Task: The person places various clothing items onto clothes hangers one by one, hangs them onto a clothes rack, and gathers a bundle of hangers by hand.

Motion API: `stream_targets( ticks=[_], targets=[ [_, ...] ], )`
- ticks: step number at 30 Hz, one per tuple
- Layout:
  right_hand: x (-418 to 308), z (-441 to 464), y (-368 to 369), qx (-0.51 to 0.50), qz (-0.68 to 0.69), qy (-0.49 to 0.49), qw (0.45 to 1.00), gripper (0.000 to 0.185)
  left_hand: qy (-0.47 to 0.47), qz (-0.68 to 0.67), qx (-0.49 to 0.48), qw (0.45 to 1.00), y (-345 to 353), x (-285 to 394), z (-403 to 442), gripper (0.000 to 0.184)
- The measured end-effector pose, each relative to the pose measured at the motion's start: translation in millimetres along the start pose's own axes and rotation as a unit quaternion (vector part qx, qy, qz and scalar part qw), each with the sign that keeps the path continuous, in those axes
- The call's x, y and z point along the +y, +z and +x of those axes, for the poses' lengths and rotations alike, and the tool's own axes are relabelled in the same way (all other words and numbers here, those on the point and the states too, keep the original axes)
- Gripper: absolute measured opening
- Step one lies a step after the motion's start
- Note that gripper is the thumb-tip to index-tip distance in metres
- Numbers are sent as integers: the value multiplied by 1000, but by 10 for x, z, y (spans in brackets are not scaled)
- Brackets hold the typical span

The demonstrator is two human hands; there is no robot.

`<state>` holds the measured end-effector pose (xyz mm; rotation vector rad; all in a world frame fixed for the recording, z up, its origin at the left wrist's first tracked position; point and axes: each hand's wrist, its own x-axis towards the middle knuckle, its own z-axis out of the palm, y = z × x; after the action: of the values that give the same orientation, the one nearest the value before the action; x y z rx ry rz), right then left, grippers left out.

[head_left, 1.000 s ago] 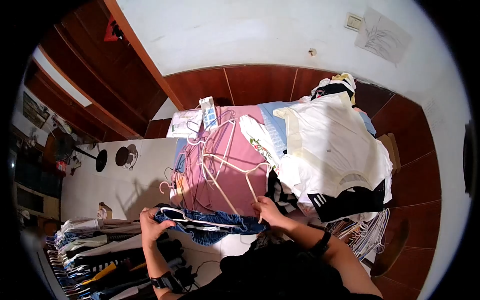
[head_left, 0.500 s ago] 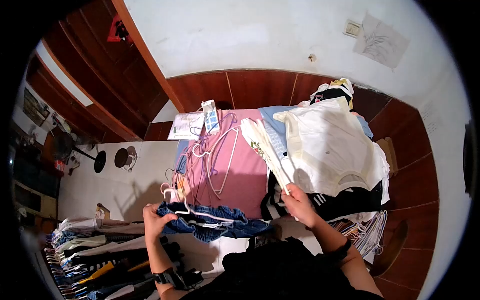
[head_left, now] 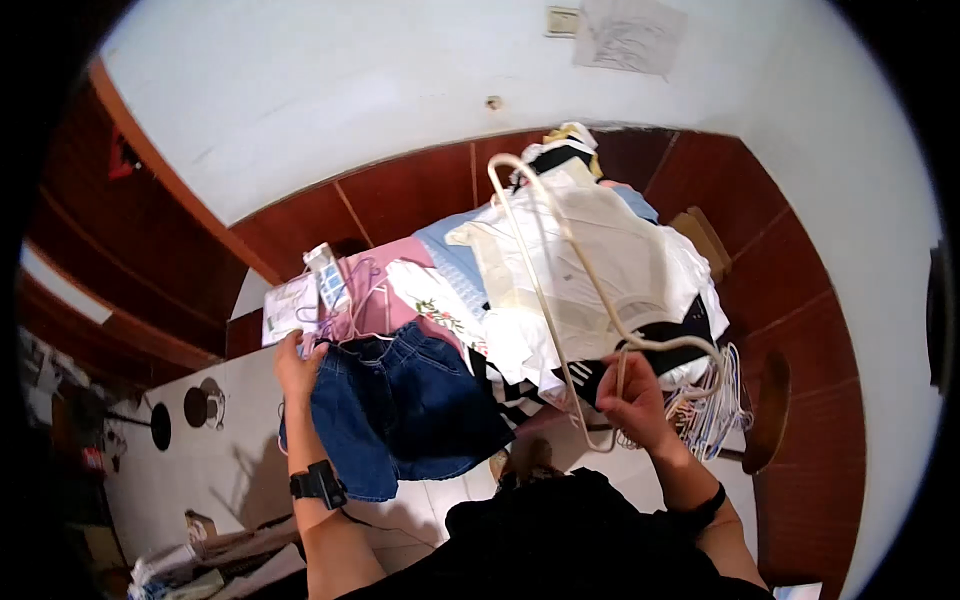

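Note:
My left hand (head_left: 297, 368) is closed at the upper left corner of dark blue denim shorts (head_left: 400, 405), which hang spread out over the near side of the bed. My right hand (head_left: 637, 402) grips a cream-white clothes hanger (head_left: 590, 275) near its hook. The hanger is raised, its long loop pointing away from me above a white shirt (head_left: 600, 245). Between the shorts and that shirt lies a white garment with a red and green floral pattern (head_left: 437, 305).
Loose hangers (head_left: 368, 290) and a white packet (head_left: 291, 308) lie on the pink bedding at left. Many hangers (head_left: 718, 415) are bunched at right. A stool (head_left: 205, 403) stands on the floor; a clothes pile (head_left: 562, 150) lies at the back.
The bunched denim has opened out into shorts hanging flat. The floral white garment has left my right hand and lies on the bed; a hanger is now raised there. My view has shifted right.

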<state>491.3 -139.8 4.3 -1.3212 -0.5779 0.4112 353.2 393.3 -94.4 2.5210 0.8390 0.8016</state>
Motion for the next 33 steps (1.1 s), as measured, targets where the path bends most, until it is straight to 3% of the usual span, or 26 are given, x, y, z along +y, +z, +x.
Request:
stream_targets(
  ticks=[1, 3, 4, 5, 7, 9, 10, 12, 17, 18, 21, 24, 26, 27, 28, 32, 33],
  targets=[
    [-83, -27, -44, 31, -14, 6, 999, 58, 48, -60, 6, 997, 55, 391, 26, 53],
    [-124, -59, -172, 107, -21, 0, 994, 54, 59, -136, -86, 985, 421, 897, -38, 48],
    [-203, -93, -210, 139, -42, 4, 989, 52, 44, -169, -164, 971, 323, 1495, -146, 43],
    [-271, -189, -273, 187, -78, 10, 979, 48, 161, -192, -169, 953, 518, 1697, -259, 39],
    [-400, -336, -437, 228, -152, -39, 961, 52, 189, -248, -263, 913, 614, 2295, -482, 34],
    [-574, -380, -528, 284, -237, -98, 924, 58, 236, -273, -257, 896, 846, 2646, -697, 31],
    [-727, -385, -529, 314, -206, -104, 921, 54, 252, -282, -258, 889, 936, 2788, -761, 30],
    [-767, -403, -843, 323, -192, -167, 911, 51, 235, -287, -293, 881, 984, 3218, -842, 29],
    [-840, -376, -1128, 321, -218, -130, 912, 30, 250, -289, -315, 869, 1088, 3631, -881, 26],
    [-811, -305, -1329, 271, -225, -187, 917, 30, 255, -288, -311, 869, 1145, 3774, -883, 26],
    [-931, -174, -1529, 270, -249, -208, 906, 35, 309, -253, -336, 853, 1278, 4127, -910, 24],
    [-948, -140, -1866, 271, -279, -203, 899, 37, 384, -193, -330, 841, 1490, 4524, -879, 23],
    [-963, -91, -2041, 241, -374, -175, 878, 28, 411, -186, -316, 835, 1728, 4698, -861, 24],
    [-960, -56, -2118, 237, -343, -159, 895, 24, 442, -180, -301, 825, 1891, 4886, -828, 26],
    [-971, -23, -2139, 243, -225, -128, 935, 24, 443, -176, -302, 825, 2021, 5026, -836, 26],
    [-961, 88, -2242, 264, -234, -46, 935, 25, 472, -144, -318, 809, 2384, 5416, -991, 36],
    [-843, 138, -2391, 243, -286, -122, 919, 26, 476, -106, -320, 812, 2487, 5552, -1044, 39]
  ],
)
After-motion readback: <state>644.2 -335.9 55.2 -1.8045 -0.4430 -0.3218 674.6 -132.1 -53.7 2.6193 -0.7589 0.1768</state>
